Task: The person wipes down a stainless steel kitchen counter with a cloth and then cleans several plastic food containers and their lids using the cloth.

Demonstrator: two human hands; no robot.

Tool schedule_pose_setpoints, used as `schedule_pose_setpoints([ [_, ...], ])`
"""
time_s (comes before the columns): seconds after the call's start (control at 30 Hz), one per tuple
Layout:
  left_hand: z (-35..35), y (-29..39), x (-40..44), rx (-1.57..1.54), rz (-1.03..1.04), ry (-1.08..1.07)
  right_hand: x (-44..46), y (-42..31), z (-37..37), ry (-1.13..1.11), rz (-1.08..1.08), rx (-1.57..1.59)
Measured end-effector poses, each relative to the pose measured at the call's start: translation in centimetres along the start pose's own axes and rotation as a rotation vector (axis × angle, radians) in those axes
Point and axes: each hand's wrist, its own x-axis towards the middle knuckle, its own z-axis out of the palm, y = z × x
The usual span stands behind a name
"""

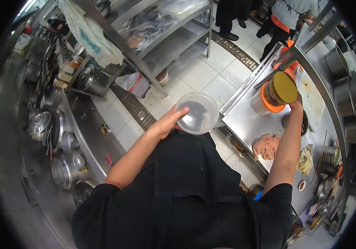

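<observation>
My left hand (170, 120) grips a round clear plastic container (198, 116) in front of my apron, thumb over its edge. A little dark matter shows in or through it; I cannot tell which. Out to the right, my right hand (296, 107) is at the side of a round tub (285, 88) with a mustard-coloured top, its fingers mostly hidden. That tub is above a white bucket with an orange rim (262, 103). Near my right forearm are a dark pot (303, 123), a heap of pale pink raw meat (267, 147) and a pale yellowish lump (305, 159).
A steel worktable (244, 128) runs along my right, under a shelf with large pots (348, 97). Metal shelving (174, 50) stands ahead. To my left, a steel counter (91, 137) carries pans and lids. Two people (284, 25) stand at the far end.
</observation>
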Motion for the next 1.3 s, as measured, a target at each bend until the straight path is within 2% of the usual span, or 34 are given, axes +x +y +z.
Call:
schedule_pose_setpoints([
  [0.1, -3.0, -1.7, -0.7, -0.049, -0.048, 0.093, -1.6, -1.4, 2.2, 0.016, -0.006, 0.075],
  [0.2, -6.9, -3.1, -1.5, -0.079, -0.142, 0.164, 1.8, -2.3, -3.2, 0.064, 0.006, 0.025],
  [0.3, -9.7, -4.4, -2.1, -0.127, -0.185, 0.3, -6.8, -6.3, 3.5, 0.388, -0.083, 0.131],
  [0.33, -11.1, -5.3, -1.7, -0.166, -0.217, 0.3, -7.7, -7.2, 2.5, 0.388, -0.08, 0.075],
  [0.4, -12.9, -7.0, -0.9, -0.193, -0.245, 0.357, -10.7, -8.4, 2.3, 0.219, -0.149, 0.208],
  [0.43, -13.1, -7.2, -0.2, -0.187, -0.267, 0.359, -11.2, -8.5, 2.1, 0.285, -0.188, 0.185],
  [0.53, -11.5, -6.8, 2.5, -0.103, -0.261, 0.205, -13.8, -9.1, 2.8, 0.268, -0.305, 0.098],
  [0.57, -10.0, -5.8, 3.6, -0.039, -0.263, 0.121, -15.0, -9.4, 5.7, 0.388, -0.293, 0.06],
  [0.63, -5.8, -4.8, 6.1, 0.184, -0.16, 0.105, -14.2, -8.5, 5.4, 0.357, -0.278, 0.111],
  [0.7, -2.3, -3.9, 8.8, 0.316, -0.16, -0.073, -14.4, -7.6, 7.9, 0.392, -0.264, 0.167],
  [0.83, 6.4, -1.5, 11.8, 0.375, -0.155, -0.326, -11.9, -4.1, 7.8, 0.413, -0.144, 0.143],
  [0.9, 9.6, -1.2, 12.0, 0.391, -0.155, -0.407, -11.0, -2.0, 7.3, 0.372, -0.085, 0.006],
  [0.93, 11.2, -0.7, 11.7, 0.39, -0.157, -0.441, -11.4, -1.4, 7.2, 0.352, -0.028, 0.08],
  [1.07, 14.7, -0.3, 10.8, 0.246, -0.19, -0.538, -13.4, 0.0, 6.3, 0.245, -0.093, -0.016],
  [1.17, 16.6, 0.2, 10.5, 0.182, -0.161, -0.562, -21.2, -1.9, 7.5, 0.294, -0.025, -0.274],
  [1.3, 20.9, 2.2, 10.2, 0.183, -0.049, -0.487, -34.6, -0.5, 8.9, 0.051, 0.021, -0.243],
])
